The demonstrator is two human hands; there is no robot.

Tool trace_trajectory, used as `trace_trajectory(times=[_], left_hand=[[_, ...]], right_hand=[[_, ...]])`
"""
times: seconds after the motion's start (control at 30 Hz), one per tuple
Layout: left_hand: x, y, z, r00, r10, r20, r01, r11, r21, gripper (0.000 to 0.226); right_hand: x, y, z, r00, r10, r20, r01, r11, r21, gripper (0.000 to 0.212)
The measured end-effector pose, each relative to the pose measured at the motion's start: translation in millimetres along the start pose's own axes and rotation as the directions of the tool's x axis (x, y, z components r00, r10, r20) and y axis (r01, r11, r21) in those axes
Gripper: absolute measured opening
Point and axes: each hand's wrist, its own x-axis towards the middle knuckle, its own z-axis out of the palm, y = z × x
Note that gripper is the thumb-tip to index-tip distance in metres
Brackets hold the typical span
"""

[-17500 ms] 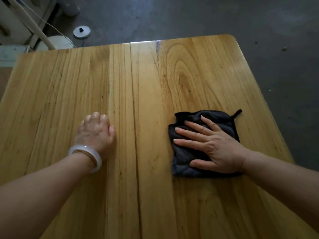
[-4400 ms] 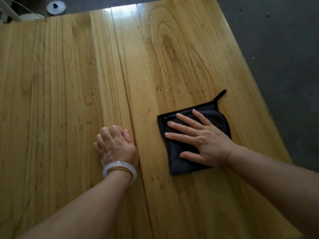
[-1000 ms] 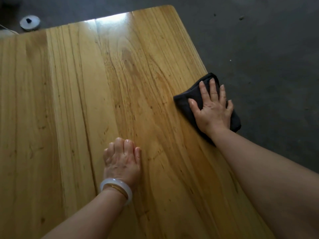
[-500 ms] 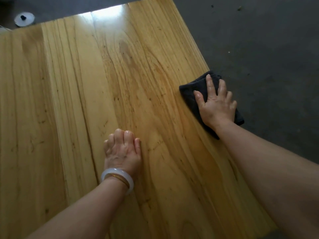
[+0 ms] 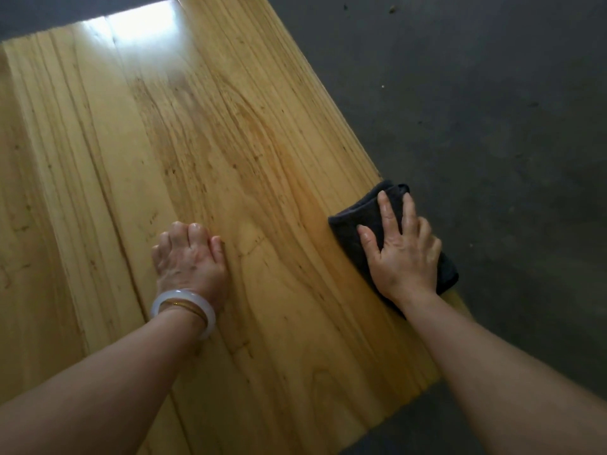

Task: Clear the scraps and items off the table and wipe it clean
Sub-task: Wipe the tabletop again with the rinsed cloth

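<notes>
Ok, head view only. R hand (image 5: pixel 402 257) lies flat on the folded dark cloth (image 5: pixel 348 231), fingers (image 5: pixel 389 211) straight and slightly spread, pressing down, not gripping. Cloth sits at the wooden table's (image 5: pixel 246 142) R edge, its outer part hanging past the edge over the grey floor (image 5: pixel 492 126). Near-R table corner is just beside the R wrist. L hand (image 5: pixel 189 261) rests mid-table w/ fingers curled under, holding nothing; white bangle (image 5: pixel 182 307) on the wrist. Bare wood between the hands and up to the far edge, glare patch there. Floor open on the R side.
</notes>
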Motion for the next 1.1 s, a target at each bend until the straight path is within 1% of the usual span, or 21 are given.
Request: trace_trajectory(times=[0.17, 0.4, 0.6, 0.7, 0.73, 0.8, 0.9, 1.0, 1.07, 1.1], left_hand=[[0, 1, 1, 1.000, -0.008, -0.009, 0.008, 1.000, -0.010, 0.026], [-1, 3, -3, 1.000, -0.026, 0.005, 0.026, 0.999, -0.034, 0.030], [-1, 4, -4, 0.999, -0.032, 0.036, 0.033, 0.999, -0.038, 0.032], [0, 3, -5, 0.999, -0.025, 0.046, 0.027, 0.999, -0.024, 0.031], [-1, 3, -6, 0.999, -0.024, 0.049, 0.025, 0.999, -0.023, 0.031], [0, 4, -7, 0.999, -0.025, 0.048, 0.026, 0.999, -0.019, 0.031], [0, 3, -8, 0.999, -0.017, 0.040, 0.018, 1.000, -0.016, 0.030], [0, 1, -8, 0.999, 0.000, 0.039, 0.001, 1.000, -0.023, 0.027], [0, 0, -6, 1.000, 0.012, 0.025, -0.011, 1.000, -0.026, 0.026], [-1, -1, -5, 1.000, 0.014, 0.019, -0.014, 1.000, -0.025, 0.026]], right_hand=[[-33, 8, 9, 0.999, 0.038, -0.023, -0.038, 0.999, -0.010, 0.074], [-82, -15, 22, 1.000, 0.012, -0.024, -0.012, 1.000, 0.022, 0.071], [-117, -51, 34, 0.993, -0.118, -0.013, 0.118, 0.993, 0.029, 0.070], [-125, -59, 36, 0.966, -0.257, 0.010, 0.257, 0.966, 0.011, 0.071], [-127, -58, 36, 0.945, -0.327, 0.023, 0.327, 0.945, -0.002, 0.071], [-124, -53, 34, 0.873, -0.484, 0.059, 0.485, 0.874, -0.013, 0.070], [-108, -40, 26, 0.722, -0.682, 0.120, 0.688, 0.725, -0.020, 0.068], [-82, -25, 17, 0.596, -0.785, 0.169, 0.800, 0.599, -0.037, 0.067], [-63, -15, 12, 0.549, -0.814, 0.187, 0.833, 0.550, -0.053, 0.067], [-55, -11, 10, 0.545, -0.818, 0.185, 0.837, 0.544, -0.061, 0.067]])
